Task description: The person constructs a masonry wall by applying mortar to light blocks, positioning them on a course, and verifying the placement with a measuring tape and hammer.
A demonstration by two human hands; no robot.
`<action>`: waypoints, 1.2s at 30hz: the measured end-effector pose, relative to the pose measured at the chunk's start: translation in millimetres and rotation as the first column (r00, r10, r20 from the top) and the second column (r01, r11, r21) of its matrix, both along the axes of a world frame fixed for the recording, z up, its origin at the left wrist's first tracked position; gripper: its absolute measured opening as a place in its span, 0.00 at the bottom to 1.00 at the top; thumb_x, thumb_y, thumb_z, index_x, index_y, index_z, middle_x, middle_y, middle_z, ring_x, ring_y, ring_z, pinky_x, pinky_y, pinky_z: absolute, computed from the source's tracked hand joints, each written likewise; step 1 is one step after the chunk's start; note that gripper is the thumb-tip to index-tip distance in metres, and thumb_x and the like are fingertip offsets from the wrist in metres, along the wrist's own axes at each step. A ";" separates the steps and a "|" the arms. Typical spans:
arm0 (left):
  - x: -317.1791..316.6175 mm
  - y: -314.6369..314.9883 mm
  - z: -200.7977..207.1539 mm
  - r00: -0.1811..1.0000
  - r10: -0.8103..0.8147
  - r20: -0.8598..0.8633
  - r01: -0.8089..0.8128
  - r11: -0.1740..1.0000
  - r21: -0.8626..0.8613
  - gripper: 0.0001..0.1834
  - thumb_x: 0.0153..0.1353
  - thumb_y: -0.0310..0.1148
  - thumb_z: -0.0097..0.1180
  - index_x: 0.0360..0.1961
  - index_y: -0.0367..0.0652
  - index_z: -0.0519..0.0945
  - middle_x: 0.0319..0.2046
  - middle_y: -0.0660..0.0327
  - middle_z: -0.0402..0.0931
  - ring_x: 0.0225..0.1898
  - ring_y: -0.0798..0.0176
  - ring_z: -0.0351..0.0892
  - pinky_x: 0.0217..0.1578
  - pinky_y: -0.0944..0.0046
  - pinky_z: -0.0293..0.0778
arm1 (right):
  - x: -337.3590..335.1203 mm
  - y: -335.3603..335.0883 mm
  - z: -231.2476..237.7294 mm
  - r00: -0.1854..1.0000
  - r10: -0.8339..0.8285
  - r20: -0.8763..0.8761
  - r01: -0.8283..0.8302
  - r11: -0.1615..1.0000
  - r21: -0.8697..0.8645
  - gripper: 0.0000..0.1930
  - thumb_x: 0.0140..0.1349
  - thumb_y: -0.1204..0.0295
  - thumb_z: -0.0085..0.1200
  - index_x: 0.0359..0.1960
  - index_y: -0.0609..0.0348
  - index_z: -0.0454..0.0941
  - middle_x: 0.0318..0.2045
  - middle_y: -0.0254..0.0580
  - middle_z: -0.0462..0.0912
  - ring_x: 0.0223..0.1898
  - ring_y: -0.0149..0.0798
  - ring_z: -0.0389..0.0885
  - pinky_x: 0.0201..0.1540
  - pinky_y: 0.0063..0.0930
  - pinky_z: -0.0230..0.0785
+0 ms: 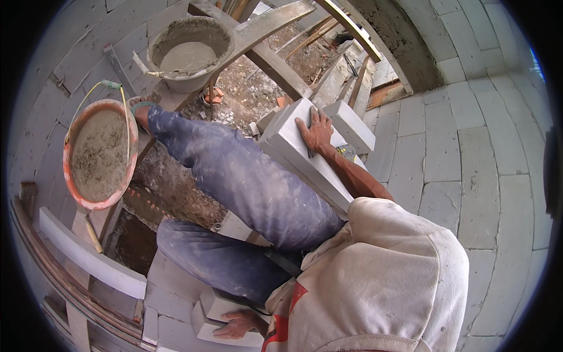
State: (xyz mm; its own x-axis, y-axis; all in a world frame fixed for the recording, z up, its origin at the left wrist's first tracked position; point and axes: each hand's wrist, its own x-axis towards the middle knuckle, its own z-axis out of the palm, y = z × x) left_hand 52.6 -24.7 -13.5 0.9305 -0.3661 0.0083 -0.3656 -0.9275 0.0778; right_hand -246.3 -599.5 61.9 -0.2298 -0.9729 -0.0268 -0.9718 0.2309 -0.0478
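Observation:
My right hand (316, 130) lies flat with its fingers spread on top of a large white building block (289, 130). A thin dark thing shows by its palm; its kind is unclear. A second white block (353, 126) is just beyond, and a small yellowish item (347, 153) sits by my forearm. At the lower edge, my left hand (237, 324) rests with fingers stretched out against a pale block (205, 321) beside my hip. My legs, in dusty blue trousers, extend to the left between the hands.
An orange-rimmed bucket of grey mortar (99, 155) stands at left, a wooden handle (93, 234) below it. A dark tub (190, 50) of wet mix sits on a plank at the top. Rubble (246, 94) and wooden beams (278, 73) lie beyond. A block wall (443, 152) rises at right.

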 end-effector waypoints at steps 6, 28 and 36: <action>-0.3 10.5 -8.7 1.000 0.004 -0.014 -0.004 1.000 0.027 0.44 0.78 0.60 0.39 0.79 0.33 0.58 0.79 0.41 0.57 0.78 0.38 0.58 0.70 0.37 0.59 | 0.5 -0.5 -0.7 1.000 0.016 0.010 -0.016 1.000 -0.003 0.50 0.67 0.32 0.50 0.81 0.53 0.58 0.80 0.61 0.56 0.78 0.68 0.54 0.74 0.73 0.50; 0.7 0.4 -5.0 1.000 0.021 -0.023 -0.020 1.000 0.022 0.44 0.78 0.59 0.39 0.79 0.33 0.58 0.78 0.40 0.57 0.77 0.37 0.58 0.70 0.37 0.59 | 0.8 -0.1 2.5 1.000 -0.004 0.029 0.004 1.000 0.007 0.50 0.66 0.32 0.51 0.80 0.53 0.60 0.80 0.61 0.56 0.79 0.68 0.53 0.74 0.76 0.49; 0.4 -6.4 -7.3 0.998 0.055 0.024 -0.055 0.998 -0.016 0.44 0.78 0.59 0.39 0.79 0.32 0.58 0.78 0.40 0.57 0.77 0.37 0.58 0.70 0.36 0.59 | -1.6 -5.8 -1.6 1.000 -0.001 0.015 0.001 1.000 0.000 0.50 0.66 0.31 0.50 0.81 0.51 0.59 0.80 0.59 0.56 0.79 0.67 0.52 0.75 0.74 0.48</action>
State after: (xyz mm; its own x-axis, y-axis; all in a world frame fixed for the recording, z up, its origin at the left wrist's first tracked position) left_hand 53.1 -31.0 -20.8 0.9487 -0.3142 0.0365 -0.3162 -0.9450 0.0840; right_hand -247.9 -605.3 60.3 -0.2308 -0.9725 -0.0304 -0.9707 0.2323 -0.0619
